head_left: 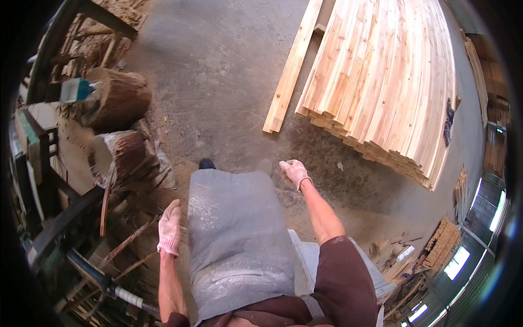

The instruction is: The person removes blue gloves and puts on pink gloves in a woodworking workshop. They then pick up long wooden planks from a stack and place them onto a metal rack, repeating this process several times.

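Both my hands wear pale pink knit work gloves and hold nothing. My left hand (170,226) hangs to the left of the grey apron (237,229), its fingers stretched out and together. Ahead of the apron's right side is my right hand (296,172), loosely bent, with the fingers partly apart. It hovers above the concrete floor, nearest to the end of a single long board (291,76) but not touching it. Beyond it to the right lies a large stack of pale wooden boards (381,76). One dark shoe (207,163) shows past the apron's edge.
Two cut log sections (122,98) stand on the left, beside dark metal machine framing (60,218) and scattered wood strips. A small dark cloth-like thing (448,122) lies on the stack's right edge. Wood pieces (444,242) are piled at lower right.
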{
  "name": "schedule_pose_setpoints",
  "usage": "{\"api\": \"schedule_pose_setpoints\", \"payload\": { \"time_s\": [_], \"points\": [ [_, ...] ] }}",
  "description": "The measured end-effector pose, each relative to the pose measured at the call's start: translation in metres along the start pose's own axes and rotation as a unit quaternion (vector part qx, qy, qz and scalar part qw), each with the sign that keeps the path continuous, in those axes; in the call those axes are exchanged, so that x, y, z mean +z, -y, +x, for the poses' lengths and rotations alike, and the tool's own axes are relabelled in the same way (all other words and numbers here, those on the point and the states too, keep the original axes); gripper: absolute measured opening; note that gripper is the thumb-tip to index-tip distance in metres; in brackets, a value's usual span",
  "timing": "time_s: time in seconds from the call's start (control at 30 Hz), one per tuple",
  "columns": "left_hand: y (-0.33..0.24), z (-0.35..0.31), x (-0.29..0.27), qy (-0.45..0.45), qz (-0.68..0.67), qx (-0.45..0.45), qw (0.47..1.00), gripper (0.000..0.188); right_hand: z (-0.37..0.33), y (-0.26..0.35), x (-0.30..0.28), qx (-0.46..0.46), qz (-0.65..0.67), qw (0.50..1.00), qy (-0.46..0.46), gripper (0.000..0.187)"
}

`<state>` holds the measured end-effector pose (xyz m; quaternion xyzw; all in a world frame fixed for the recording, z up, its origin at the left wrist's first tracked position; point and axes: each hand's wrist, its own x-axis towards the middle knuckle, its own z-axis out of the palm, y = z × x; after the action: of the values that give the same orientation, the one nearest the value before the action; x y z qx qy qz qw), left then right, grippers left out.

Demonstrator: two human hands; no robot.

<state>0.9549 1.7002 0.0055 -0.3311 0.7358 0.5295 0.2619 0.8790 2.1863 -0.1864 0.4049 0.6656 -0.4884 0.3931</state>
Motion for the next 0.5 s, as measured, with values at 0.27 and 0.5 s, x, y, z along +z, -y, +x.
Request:
{"api": "schedule_pose_setpoints", "payload": {
  "time_s": [0.27,0.5],
  "points": [
    [-0.138,0.199,0.157,0.074,0.527,0.333,0.778,0.034,0.304,-0.013,0.018,-0.068,-0.086,0.985,-0.131,0.059],
    [-0.154,0.283,0.169,0.06,0.517,0.361,0.774,0.036,0.379,0.04,0.019,0.008,0.009,0.987,-0.162,0.055]
  ]
}}
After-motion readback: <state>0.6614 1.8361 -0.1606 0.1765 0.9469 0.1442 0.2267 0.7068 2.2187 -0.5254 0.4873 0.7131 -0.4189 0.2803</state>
